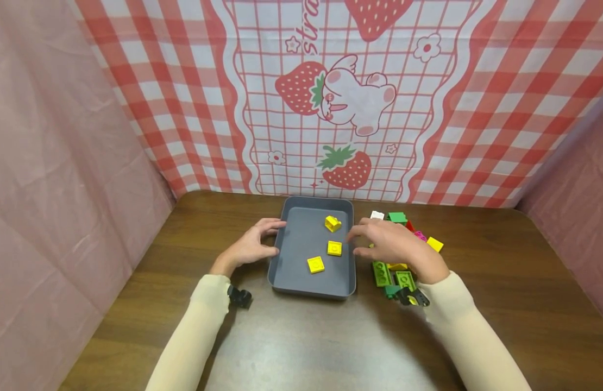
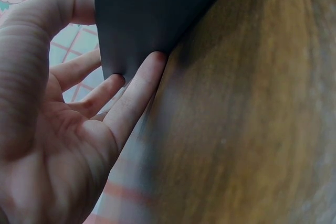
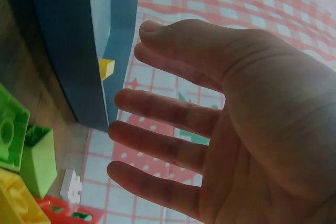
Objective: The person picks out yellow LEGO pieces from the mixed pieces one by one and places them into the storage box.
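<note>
A dark grey rectangular tray [image 1: 299,231] lies on the table. Inside it are three yellow toy bricks: one on its side [image 1: 333,224] near the far right, a square one [image 1: 334,248] below it, and another square one [image 1: 315,264] nearer the front. My left hand [image 1: 250,244] is at the tray's left side; in the left wrist view its extended fingers [image 2: 139,85] touch the outer wall. Beside the right rim hovers my right hand [image 1: 394,241], fingers spread and holding nothing in the right wrist view, partly covering a pile of bricks.
Right of the tray lies a loose pile of toy bricks, among them green ones [image 1: 381,274], a white one [image 1: 377,215], a dark green one [image 1: 397,218] and a yellow one [image 1: 434,244]. A strawberry-patterned cloth [image 1: 208,136] hangs behind the wooden table [image 1: 291,347].
</note>
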A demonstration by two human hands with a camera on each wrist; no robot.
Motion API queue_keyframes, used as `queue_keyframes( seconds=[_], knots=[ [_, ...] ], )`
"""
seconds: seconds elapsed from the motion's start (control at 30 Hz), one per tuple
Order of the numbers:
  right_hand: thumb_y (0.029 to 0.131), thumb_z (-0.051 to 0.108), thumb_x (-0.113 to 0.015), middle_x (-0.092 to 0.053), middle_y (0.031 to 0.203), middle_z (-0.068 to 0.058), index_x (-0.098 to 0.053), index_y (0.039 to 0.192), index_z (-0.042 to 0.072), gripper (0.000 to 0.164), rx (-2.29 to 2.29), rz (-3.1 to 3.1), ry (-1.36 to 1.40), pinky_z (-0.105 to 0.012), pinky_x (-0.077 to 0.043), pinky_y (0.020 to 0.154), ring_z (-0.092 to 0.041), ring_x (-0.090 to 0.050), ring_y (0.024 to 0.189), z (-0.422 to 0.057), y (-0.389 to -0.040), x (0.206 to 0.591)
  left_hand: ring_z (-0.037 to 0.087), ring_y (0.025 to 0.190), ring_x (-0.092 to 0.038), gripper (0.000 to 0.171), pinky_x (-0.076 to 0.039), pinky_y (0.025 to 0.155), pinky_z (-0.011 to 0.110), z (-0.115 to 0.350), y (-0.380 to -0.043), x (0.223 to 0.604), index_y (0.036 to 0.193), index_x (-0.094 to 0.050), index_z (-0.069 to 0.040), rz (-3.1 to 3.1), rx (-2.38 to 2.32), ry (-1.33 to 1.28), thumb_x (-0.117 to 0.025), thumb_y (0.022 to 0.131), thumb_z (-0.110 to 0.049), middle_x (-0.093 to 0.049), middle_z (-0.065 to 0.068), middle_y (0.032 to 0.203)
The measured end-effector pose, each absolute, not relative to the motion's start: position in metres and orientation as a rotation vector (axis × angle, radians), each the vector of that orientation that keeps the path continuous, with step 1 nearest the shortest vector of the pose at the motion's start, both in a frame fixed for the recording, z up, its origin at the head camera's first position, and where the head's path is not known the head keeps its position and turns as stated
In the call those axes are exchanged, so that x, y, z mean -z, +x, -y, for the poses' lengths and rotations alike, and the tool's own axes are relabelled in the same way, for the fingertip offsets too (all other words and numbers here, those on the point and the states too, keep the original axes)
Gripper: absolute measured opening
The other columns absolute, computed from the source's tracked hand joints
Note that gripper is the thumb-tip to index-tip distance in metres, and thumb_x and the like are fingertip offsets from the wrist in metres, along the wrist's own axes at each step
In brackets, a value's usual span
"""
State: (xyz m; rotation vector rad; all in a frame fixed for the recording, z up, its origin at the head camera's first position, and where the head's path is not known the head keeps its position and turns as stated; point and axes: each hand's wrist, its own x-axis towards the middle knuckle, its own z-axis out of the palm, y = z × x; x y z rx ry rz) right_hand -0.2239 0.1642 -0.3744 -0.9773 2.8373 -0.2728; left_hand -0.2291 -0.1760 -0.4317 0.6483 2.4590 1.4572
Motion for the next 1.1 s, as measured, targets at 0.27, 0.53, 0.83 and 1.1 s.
queue_keyframes(
  seconds=[0.27,0.53,0.83,1.1],
  knots=[
    [0.082,0.029,-0.080,-0.070,0.117,-0.005,-0.074,0.116,0.022,0.035,0.251,-2.877,-0.920,-0.045,-0.059,0.087,-0.024,-0.062,0.105,-0.175,-0.225,0.373,0.046,0.139,-0.041,0.067,-0.050,0.101,0.061,0.177,-0.229,0.432,0.146,-0.046,0.003,-2.459,-1.457,0.643,-0.066,0.083,0.008,-0.033,0.024,0.154],
    [0.084,0.027,-0.078,-0.067,0.115,-0.003,-0.073,0.115,0.024,0.031,0.246,-2.906,-0.871,-0.053,-0.058,0.084,-0.022,-0.060,0.104,-0.190,-0.223,0.372,0.047,0.139,-0.041,0.067,-0.048,0.103,0.062,0.177,-0.228,0.432,0.147,-0.045,0.002,-2.460,-1.449,0.648,-0.066,0.083,0.006,-0.033,0.024,0.154],
    [0.085,0.026,-0.077,-0.066,0.121,-0.008,-0.073,0.115,0.022,0.031,0.291,-2.907,-0.778,-0.055,-0.057,0.085,-0.025,-0.059,0.103,-0.204,-0.224,0.375,0.038,0.139,-0.043,0.070,-0.054,0.100,0.052,0.185,-0.251,0.465,0.148,-0.048,-0.010,-2.488,-1.418,0.646,-0.071,0.082,-0.005,-0.035,0.012,0.155],
    [0.086,0.026,-0.076,-0.066,0.117,-0.008,-0.072,0.117,0.021,0.032,0.303,-2.944,-0.796,-0.051,-0.058,0.082,-0.025,-0.057,0.097,-0.220,-0.222,0.373,0.039,0.139,-0.043,0.070,-0.052,0.102,0.055,0.184,-0.251,0.465,0.148,-0.048,-0.009,-2.482,-1.425,0.657,-0.071,0.082,-0.004,-0.035,0.013,0.155]
  ],
)
